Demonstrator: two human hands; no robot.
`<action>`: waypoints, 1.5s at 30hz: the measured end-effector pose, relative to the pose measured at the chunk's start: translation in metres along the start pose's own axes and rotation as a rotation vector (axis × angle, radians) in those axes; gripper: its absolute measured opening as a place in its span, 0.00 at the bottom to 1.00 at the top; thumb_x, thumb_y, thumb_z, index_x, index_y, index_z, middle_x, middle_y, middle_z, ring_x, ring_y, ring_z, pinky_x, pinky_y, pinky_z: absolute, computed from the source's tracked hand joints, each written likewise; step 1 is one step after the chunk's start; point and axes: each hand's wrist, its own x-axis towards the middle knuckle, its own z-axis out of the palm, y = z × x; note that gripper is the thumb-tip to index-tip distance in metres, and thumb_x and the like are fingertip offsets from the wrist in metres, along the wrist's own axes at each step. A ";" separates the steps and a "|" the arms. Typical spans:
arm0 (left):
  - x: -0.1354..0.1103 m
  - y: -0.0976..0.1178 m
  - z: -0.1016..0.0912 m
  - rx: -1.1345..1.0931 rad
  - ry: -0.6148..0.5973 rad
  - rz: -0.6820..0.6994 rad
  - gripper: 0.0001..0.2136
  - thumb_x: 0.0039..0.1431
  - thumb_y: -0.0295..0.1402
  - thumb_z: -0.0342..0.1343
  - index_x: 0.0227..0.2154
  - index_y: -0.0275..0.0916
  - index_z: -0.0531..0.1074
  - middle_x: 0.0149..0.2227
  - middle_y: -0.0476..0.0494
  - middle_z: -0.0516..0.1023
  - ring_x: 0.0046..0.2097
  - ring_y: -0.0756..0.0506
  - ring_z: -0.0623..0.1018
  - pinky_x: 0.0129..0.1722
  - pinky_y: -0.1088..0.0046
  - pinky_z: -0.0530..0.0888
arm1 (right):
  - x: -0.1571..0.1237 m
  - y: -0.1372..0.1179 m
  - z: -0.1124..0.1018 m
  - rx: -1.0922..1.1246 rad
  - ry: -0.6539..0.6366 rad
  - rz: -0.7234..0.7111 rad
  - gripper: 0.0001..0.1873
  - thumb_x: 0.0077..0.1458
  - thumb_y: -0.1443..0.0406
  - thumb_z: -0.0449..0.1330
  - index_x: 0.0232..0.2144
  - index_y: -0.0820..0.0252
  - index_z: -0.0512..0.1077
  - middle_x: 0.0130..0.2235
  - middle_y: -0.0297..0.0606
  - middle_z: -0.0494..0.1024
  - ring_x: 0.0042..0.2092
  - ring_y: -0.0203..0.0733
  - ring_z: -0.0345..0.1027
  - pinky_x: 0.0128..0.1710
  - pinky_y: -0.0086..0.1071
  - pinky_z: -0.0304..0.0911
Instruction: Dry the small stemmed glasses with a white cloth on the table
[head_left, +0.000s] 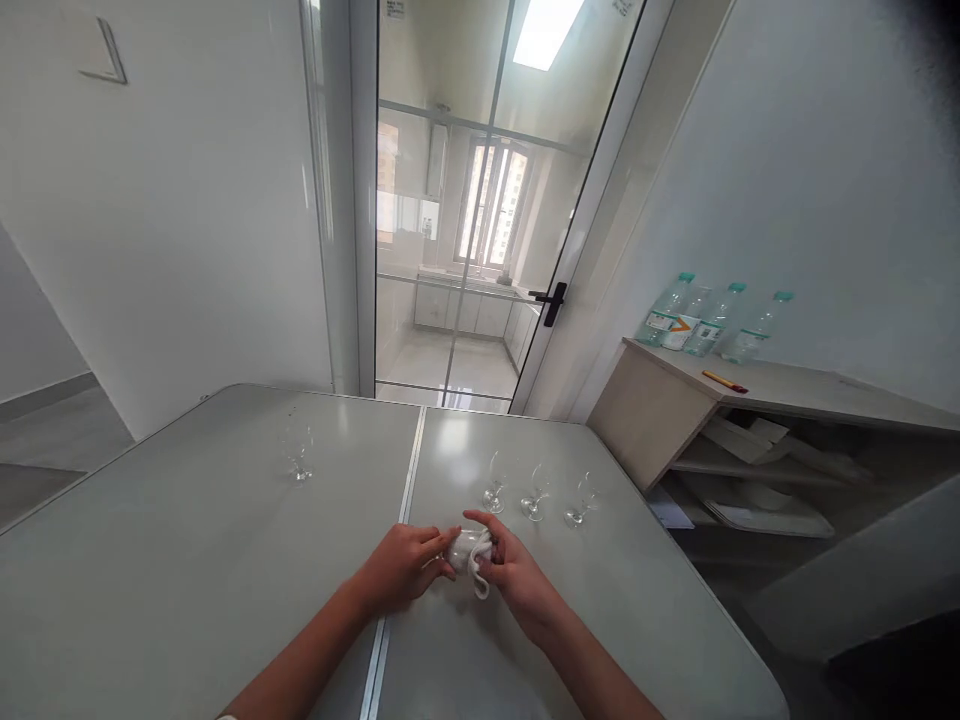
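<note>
Both my hands meet over the grey table [187, 560] near its middle seam. My left hand [401, 567] and my right hand [514, 572] are closed around a small clear glass wrapped in a white cloth [471, 552], held on its side. A tail of the cloth hangs below my right fingers. Just beyond my hands stand three small stemmed glasses [535, 497] in a row. A single stemmed glass [299, 456] stands apart on the left half of the table.
A wooden shelf unit [660, 400] stands to the right of the table, with water bottles [709, 320] and an orange pen on top. Straight ahead a glass door with a black handle [551, 300] leads to a kitchen. A white wall stands at left.
</note>
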 end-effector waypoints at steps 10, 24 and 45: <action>0.008 -0.004 -0.011 -0.681 -0.105 -0.391 0.24 0.56 0.46 0.66 0.50 0.35 0.81 0.22 0.51 0.70 0.25 0.53 0.61 0.26 0.76 0.60 | 0.003 0.002 -0.021 -0.814 -0.052 -0.573 0.33 0.57 0.70 0.58 0.64 0.48 0.65 0.33 0.33 0.79 0.37 0.45 0.72 0.55 0.51 0.62; 0.010 -0.005 -0.006 -0.539 0.295 -0.435 0.22 0.53 0.39 0.68 0.52 0.39 0.80 0.28 0.50 0.70 0.27 0.53 0.62 0.29 0.74 0.64 | -0.025 -0.020 -0.025 -0.332 0.307 -0.355 0.15 0.62 0.57 0.61 0.48 0.57 0.73 0.44 0.42 0.80 0.45 0.49 0.72 0.47 0.38 0.67; 0.005 -0.003 0.016 -0.060 0.365 -0.048 0.21 0.64 0.40 0.61 0.58 0.40 0.74 0.27 0.52 0.74 0.24 0.54 0.64 0.28 0.80 0.67 | -0.003 0.002 0.026 -0.451 0.706 -0.385 0.14 0.66 0.55 0.55 0.45 0.58 0.70 0.29 0.33 0.76 0.28 0.40 0.66 0.29 0.30 0.59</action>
